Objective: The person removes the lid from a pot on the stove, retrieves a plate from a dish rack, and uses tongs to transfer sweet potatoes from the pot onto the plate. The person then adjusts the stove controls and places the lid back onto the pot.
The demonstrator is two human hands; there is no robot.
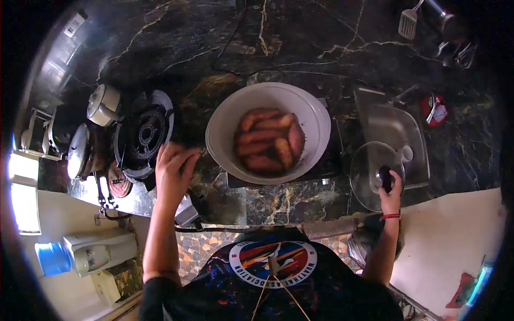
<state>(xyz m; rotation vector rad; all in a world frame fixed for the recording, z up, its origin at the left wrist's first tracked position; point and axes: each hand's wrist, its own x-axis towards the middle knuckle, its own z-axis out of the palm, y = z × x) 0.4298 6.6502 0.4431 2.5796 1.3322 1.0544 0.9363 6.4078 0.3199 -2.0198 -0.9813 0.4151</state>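
A wide white pot stands in front of me, with several reddish-brown sweet potatoes lying in dark liquid inside it. My right hand grips the black knob of a clear glass lid, which is held off to the right, over the sink's near left edge. To the left of the pot is my left hand, raised above the counter with thumb and fingers drawn together. Its fingertips point at the pot but are apart from it. Whether they pinch something small I cannot make out.
On the left are a round black gas burner, a small lidded pot and another lid. To the right is a steel sink with a white cup. A slotted spatula hangs at the far right.
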